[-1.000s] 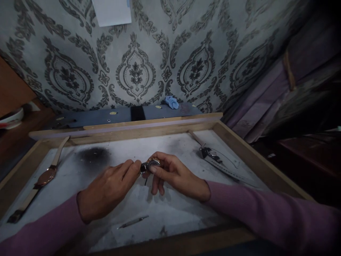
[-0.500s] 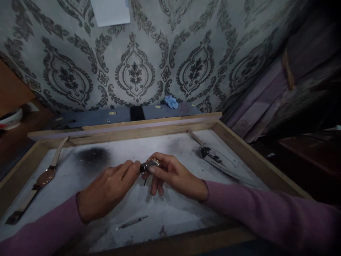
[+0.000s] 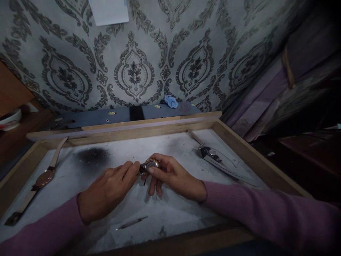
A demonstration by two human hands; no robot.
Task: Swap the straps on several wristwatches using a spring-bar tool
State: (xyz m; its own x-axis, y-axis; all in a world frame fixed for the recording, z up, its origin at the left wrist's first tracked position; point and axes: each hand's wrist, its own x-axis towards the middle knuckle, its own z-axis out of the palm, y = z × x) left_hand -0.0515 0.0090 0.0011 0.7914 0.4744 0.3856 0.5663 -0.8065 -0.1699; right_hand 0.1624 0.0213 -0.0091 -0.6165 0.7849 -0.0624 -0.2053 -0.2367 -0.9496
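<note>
Near the middle of the head view, a small round watch [image 3: 152, 164] with a shiny rim is pinched between the thumb and fingers of my right hand [image 3: 170, 172]. A short dark strap piece [image 3: 143, 167] joins it on the left, and the closed fingers of my left hand [image 3: 109, 188] grip this piece. A thin dark pin or strip hangs below the strap. In front of the hands a slim metal tool [image 3: 132, 223] lies on the white surface. At the left rests a watch with a brown face [image 3: 44, 178] and a pale strap.
A wooden-framed tray [image 3: 247, 163] surrounds the work surface. Another watch with straps [image 3: 212, 153] lies at its right side. Beyond the back edge, a crumpled blue cloth [image 3: 171, 101] sits on a blue box [image 3: 101, 115]. A bowl [image 3: 12, 120] stands far left.
The view has shifted very slightly. Both hands keep almost the same pose around the watch, which appears tilted a little differently.
</note>
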